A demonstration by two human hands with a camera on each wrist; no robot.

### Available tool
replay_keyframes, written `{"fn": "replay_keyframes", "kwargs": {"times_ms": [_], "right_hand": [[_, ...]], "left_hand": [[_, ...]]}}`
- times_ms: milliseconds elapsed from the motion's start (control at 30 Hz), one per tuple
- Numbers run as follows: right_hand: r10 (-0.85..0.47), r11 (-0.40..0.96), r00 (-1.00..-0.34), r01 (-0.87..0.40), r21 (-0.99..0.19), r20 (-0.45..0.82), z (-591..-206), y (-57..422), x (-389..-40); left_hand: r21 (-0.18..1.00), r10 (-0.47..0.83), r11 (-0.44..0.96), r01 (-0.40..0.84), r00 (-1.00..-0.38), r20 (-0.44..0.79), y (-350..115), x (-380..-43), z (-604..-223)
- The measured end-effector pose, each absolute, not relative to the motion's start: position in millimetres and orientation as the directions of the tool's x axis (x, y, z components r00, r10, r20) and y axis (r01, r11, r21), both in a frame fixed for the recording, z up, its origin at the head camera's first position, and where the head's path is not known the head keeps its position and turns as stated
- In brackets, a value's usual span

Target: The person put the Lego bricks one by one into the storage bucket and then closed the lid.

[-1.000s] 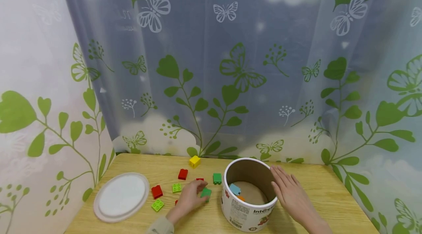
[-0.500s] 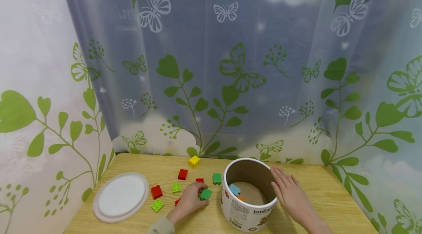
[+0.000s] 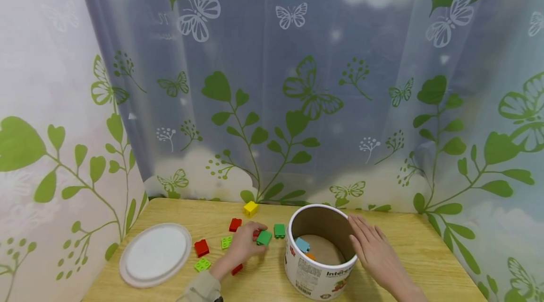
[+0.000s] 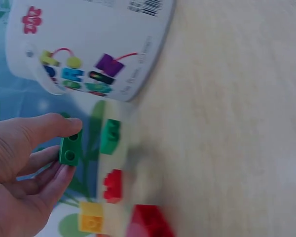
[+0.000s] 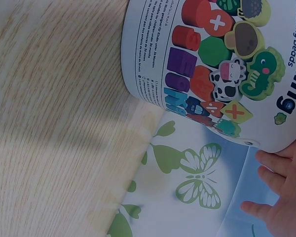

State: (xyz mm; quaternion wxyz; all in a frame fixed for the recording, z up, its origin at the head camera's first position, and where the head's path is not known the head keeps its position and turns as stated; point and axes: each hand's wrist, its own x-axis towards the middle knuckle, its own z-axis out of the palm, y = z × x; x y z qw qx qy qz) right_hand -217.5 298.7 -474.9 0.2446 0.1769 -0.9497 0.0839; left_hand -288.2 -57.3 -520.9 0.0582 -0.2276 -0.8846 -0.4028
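Note:
My left hand (image 3: pixel 241 244) pinches a green toy building brick (image 3: pixel 264 237) between thumb and fingers, left of a white round tub (image 3: pixel 306 269). In the left wrist view this brick (image 4: pixel 70 149) appears raised off the table, its end facing the camera. My right hand (image 3: pixel 379 257) lies with straight fingers against the tub's right rim. Inside the tub are a light blue brick (image 3: pixel 303 244) and an orange piece (image 3: pixel 311 256). Another green brick (image 3: pixel 279 231) stands between the held one and the tub. A red brick behind my left fingers is mostly hidden.
Left of my hand lie red bricks (image 3: pixel 201 248) and lime green bricks (image 3: pixel 202 264). A yellow brick (image 3: pixel 250 208) sits near the table's back edge. The round white lid (image 3: pixel 156 254) rests at the far left. A patterned curtain (image 3: pixel 272 103) hangs behind the table.
My left hand has picked up the green brick and moved it slightly away from me. A red brick near my wrist shows more now. The right hand and tub stay put.

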Motion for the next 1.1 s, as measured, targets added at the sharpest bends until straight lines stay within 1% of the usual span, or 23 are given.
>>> {"fn": "replay_keyframes", "kwargs": {"times_ms": [100,267,367,533,833,1100], "right_hand": [[-0.295,0.924,-0.819,-0.376,-0.071,0.492,-475.3,298.9,-217.5],[-0.293,0.925,-0.822,-0.372,-0.071,0.489,-476.0,299.4,-217.8],[-0.293,0.925,-0.821,-0.373,-0.072,0.491,-476.6,299.5,-218.2],[-0.292,0.927,-0.827,-0.368,-0.070,0.481,-477.5,300.2,-217.9],[-0.289,0.929,-0.835,-0.363,-0.075,0.468,-476.3,300.1,-217.5],[-0.294,0.927,-0.834,-0.369,-0.074,0.466,-476.1,300.4,-218.4]], "left_hand": [[0.686,0.361,0.564,0.460,-0.884,0.296,-58.2,-287.8,-509.1],[0.690,0.396,0.522,0.502,-0.859,0.325,-59.0,-285.2,-487.2],[0.679,0.409,0.523,0.516,-0.850,0.331,-58.8,-282.8,-473.4],[0.677,0.411,0.526,0.515,-0.851,0.327,-57.8,-280.3,-455.3],[0.670,0.419,0.531,0.519,-0.848,0.325,-50.4,-282.6,-438.6],[0.664,0.459,0.497,0.558,-0.819,0.344,-33.0,-279.9,-423.3]]}}
